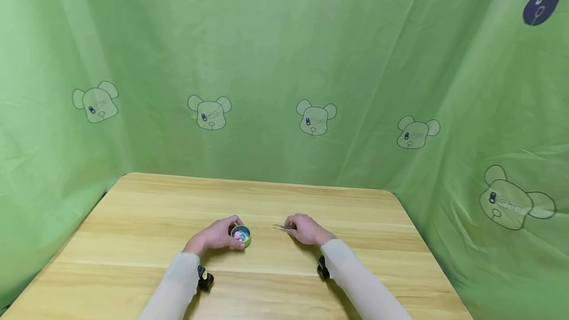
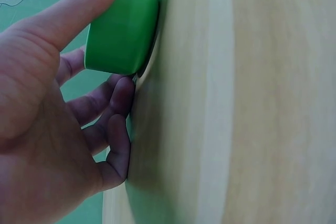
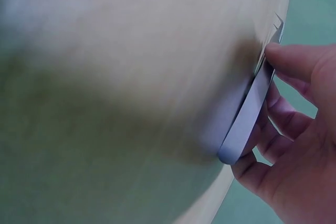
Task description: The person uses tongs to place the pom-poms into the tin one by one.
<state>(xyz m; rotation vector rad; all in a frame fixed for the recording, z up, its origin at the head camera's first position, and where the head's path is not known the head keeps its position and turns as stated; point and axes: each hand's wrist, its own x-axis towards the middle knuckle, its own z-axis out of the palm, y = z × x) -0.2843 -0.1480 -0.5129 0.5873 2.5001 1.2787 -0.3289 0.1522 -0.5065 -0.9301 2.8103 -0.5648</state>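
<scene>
A small round green tin (image 1: 247, 244) stands on the table left of the middle, its open top showing small pink, blue and white pieces (image 1: 241, 236). My left hand (image 1: 218, 234) grips it from the left, thumb on the near side. In the left wrist view the green wall of the tin (image 2: 121, 32) is under the thumb, with the other fingers curled low by the tabletop. To the right, my right hand (image 1: 306, 229) pinches metal tweezers (image 3: 250, 111) between thumb and fingers. Their thin tips point left toward the tin in the head view, a short way apart from it.
Both hands work over a light wooden table (image 1: 266, 285) with rounded far corners. Green curtains (image 1: 266, 63) printed with bear heads hang behind it and along both sides. A small black camera (image 1: 205, 279) sits on the left wrist, another black device (image 1: 323, 268) on the right.
</scene>
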